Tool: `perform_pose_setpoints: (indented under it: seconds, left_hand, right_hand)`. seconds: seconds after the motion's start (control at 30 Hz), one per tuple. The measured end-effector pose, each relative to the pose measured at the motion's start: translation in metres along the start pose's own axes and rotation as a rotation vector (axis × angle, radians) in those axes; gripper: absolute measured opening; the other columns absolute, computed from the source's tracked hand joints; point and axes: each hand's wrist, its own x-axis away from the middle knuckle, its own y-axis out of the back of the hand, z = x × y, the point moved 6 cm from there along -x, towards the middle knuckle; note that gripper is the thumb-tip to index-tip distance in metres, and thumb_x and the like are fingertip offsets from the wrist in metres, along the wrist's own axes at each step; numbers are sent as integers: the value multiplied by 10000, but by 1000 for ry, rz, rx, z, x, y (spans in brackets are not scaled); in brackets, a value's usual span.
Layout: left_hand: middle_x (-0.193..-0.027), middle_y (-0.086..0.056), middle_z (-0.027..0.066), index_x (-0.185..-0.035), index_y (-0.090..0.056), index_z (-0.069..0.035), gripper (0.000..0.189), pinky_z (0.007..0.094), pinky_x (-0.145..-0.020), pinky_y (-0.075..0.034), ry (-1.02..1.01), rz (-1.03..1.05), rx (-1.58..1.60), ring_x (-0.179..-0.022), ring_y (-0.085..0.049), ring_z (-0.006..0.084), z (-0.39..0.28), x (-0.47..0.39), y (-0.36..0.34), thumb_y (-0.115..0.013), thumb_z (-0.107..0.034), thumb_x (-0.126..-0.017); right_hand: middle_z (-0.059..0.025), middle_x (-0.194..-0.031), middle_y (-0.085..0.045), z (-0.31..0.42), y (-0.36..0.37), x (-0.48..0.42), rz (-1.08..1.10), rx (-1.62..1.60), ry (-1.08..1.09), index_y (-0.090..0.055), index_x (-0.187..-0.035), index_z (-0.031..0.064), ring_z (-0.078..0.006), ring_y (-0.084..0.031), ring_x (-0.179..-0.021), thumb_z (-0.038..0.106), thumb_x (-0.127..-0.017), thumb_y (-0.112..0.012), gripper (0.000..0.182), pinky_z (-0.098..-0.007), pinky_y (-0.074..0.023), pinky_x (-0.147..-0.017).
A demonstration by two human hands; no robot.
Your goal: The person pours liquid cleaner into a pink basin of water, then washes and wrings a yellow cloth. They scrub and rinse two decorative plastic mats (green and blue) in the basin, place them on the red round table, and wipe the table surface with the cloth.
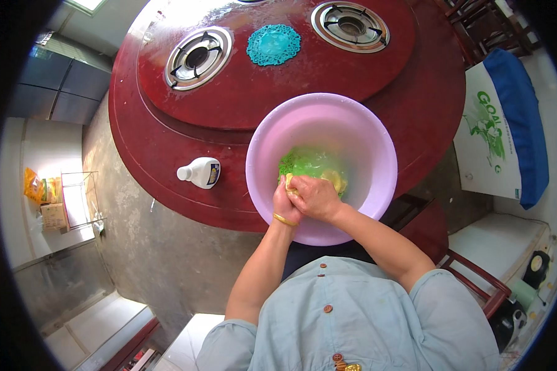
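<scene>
Both my hands are together inside a large pink plastic basin (383, 153). My left hand (287, 201), with a gold bangle at the wrist, is closed on one side of a wet yellow cloth (289, 180). My right hand (316, 197) presses against it, its fingers closed on the same cloth. Under and beyond the hands, a bright green openwork mat (286, 163) lies in the water. Another yellow piece (334, 178) shows just past my right hand; whether it belongs to the held cloth I cannot tell.
The basin rests at the near edge of a round dark red table (167, 171). Left of it lies a white plastic bottle (202, 172). Beyond are two gas burners (197, 58) (350, 26) and a turquoise openwork mat (274, 45). A wooden chair (427, 227) stands at the right.
</scene>
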Motion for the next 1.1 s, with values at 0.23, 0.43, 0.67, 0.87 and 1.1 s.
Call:
perform_pose_setpoints:
  seconds: [0.23, 0.43, 0.67, 0.87, 1.1]
  left_hand:
    - [-1172, -506, 102, -1180, -446, -68, 393, 429, -952, -351, -38, -443, -52, -1072, -484, 268, 6, 0, -35, -289, -326, -929]
    - [-1191, -487, 106, -1209, -418, -71, 387, 416, -958, -348, 18, 159, 101, -1086, -471, 262, -5, -4, 1, -304, -312, -928]
    - [-1214, -467, 102, -1229, -400, -81, 402, 447, -951, -342, -26, -486, -89, -1103, -454, 273, 6, 7, -33, -306, -330, -928]
    - [-1212, -469, 96, -1209, -415, -80, 378, 437, -955, -344, -33, -518, -15, -1114, -445, 264, 5, 4, -3, -311, -310, -927]
    - [-1229, -459, 106, -1225, -405, -75, 410, 444, -975, -318, -43, -528, -75, -1120, -440, 276, 9, 9, -19, -299, -336, -926]
  right_hand:
    - [-123, -726, -593, -59, 10, -17, -162, 175, -275, -494, -808, 90, -317, -595, -640, 281, -764, -521, 198, -432, -468, -537]
    - [-115, -703, -594, 5, 2, 0, -90, 75, -20, -488, -793, 95, -312, -588, -596, 259, -760, -532, 173, -429, -474, -537]
    - [-122, -659, -577, -62, 10, -15, -254, 196, -332, -476, -801, 103, -321, -580, -599, 257, -774, -540, 170, -417, -464, -516]
    - [-110, -712, -591, -14, -8, -9, -129, 157, -41, -484, -808, 100, -305, -585, -617, 253, -768, -538, 167, -411, -464, -530]
    - [-90, -709, -598, -36, 7, -11, -172, 190, -108, -499, -838, 112, -262, -603, -629, 241, -766, -521, 150, -395, -485, -538]
